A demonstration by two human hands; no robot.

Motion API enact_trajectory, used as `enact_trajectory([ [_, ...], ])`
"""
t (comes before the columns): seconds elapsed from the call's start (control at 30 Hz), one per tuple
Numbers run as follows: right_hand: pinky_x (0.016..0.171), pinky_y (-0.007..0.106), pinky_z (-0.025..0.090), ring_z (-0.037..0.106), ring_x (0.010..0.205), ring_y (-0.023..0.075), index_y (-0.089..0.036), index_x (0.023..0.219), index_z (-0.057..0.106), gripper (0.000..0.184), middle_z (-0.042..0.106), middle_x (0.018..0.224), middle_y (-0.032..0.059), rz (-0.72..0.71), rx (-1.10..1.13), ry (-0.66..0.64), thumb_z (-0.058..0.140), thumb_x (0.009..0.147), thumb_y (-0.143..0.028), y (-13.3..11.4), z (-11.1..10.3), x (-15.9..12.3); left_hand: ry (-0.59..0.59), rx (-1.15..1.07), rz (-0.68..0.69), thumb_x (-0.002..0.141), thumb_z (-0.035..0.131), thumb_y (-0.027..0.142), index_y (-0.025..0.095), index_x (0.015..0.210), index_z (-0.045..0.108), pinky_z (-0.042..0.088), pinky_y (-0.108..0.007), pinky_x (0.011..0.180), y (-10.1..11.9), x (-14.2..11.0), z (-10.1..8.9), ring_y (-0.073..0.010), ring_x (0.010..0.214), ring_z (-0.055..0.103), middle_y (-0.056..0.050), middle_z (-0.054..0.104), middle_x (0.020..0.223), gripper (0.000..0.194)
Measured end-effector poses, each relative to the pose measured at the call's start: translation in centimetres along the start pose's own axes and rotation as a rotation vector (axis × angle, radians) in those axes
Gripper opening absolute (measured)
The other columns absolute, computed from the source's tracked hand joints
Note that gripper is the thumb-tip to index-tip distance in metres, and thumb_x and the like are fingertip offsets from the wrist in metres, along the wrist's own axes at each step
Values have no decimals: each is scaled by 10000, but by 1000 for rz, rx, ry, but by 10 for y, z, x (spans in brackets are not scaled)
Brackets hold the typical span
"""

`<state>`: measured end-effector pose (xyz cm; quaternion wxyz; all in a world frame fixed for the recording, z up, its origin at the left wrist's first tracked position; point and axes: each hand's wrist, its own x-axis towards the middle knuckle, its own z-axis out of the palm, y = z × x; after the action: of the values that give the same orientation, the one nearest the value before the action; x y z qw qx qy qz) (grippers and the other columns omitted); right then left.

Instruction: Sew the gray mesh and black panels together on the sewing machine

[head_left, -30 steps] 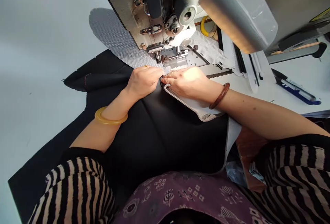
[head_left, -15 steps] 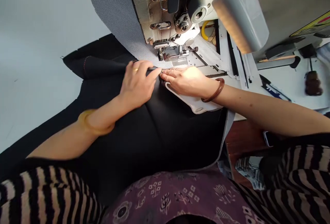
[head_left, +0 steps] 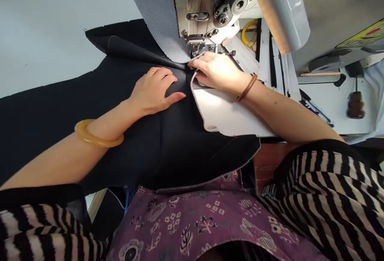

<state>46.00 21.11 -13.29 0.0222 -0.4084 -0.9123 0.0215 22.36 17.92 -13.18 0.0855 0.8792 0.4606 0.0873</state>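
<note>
Large black fabric point(head_left: 180, 145) spreads over the table and my lap, with a folded ridge leading to the sewing machine point(head_left: 186, 9). My left hand point(head_left: 157, 91) rests flat on it, thumb apart from the fingers, left of the needle area. Close in front of the presser foot point(head_left: 196, 49), my right hand point(head_left: 217, 71) pinches the fabric's pale edge between thumb and fingers; the fingertips are partly hidden. A piece of grey mesh point(head_left: 159, 13) lies beneath the machine head, its near end at the presser foot. White backing point(head_left: 225, 113) shows under my right wrist.
A grey cylindrical cover point(head_left: 283, 11) juts from the machine at the right. Behind my right hand lie yellow-handled scissors point(head_left: 247, 33) and pale strips point(head_left: 264, 45). Farther right are a blue-and-white cutter point(head_left: 316, 111) and a brown-handled tool point(head_left: 356, 105).
My left hand has come off the fold by the needle and opened onto the fabric. My right hand has moved up closer to the presser foot. The fabric has shifted and the view has turned slightly.
</note>
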Motion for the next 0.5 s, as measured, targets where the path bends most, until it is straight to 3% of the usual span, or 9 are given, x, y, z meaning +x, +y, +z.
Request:
enact_trajectory([
  [0.1,860,333,469,612,1058,220,-118,1180,671,422,698,1123,136,14,-4,-7,314,970,-201,5,0,10,34,25,-209,839,570,698,144,1094,660,488,-529,947,46,24,-4,-391,1094,598,-153,655,1036,616],
  [0.2,815,320,462,631,994,198,-134,1119,689,501,705,1063,121,-6,18,45,220,997,-259,8,5,13,-106,90,-361,836,631,362,142,1045,669,516,-468,838,70,46,-11,-357,963,651,-142,684,962,306],
  [0.3,811,323,461,628,952,190,-144,1075,689,520,705,1047,117,-29,20,85,210,994,-328,11,12,15,-161,137,-387,825,547,165,158,977,670,500,-412,781,69,56,-16,-310,914,659,-121,700,950,196],
  [0.5,869,348,453,617,998,202,-111,1143,628,355,668,1105,124,-43,19,63,336,954,-179,6,12,17,-16,17,-361,829,540,144,184,723,591,454,-351,737,54,57,-17,-208,773,595,-51,658,756,124],
])
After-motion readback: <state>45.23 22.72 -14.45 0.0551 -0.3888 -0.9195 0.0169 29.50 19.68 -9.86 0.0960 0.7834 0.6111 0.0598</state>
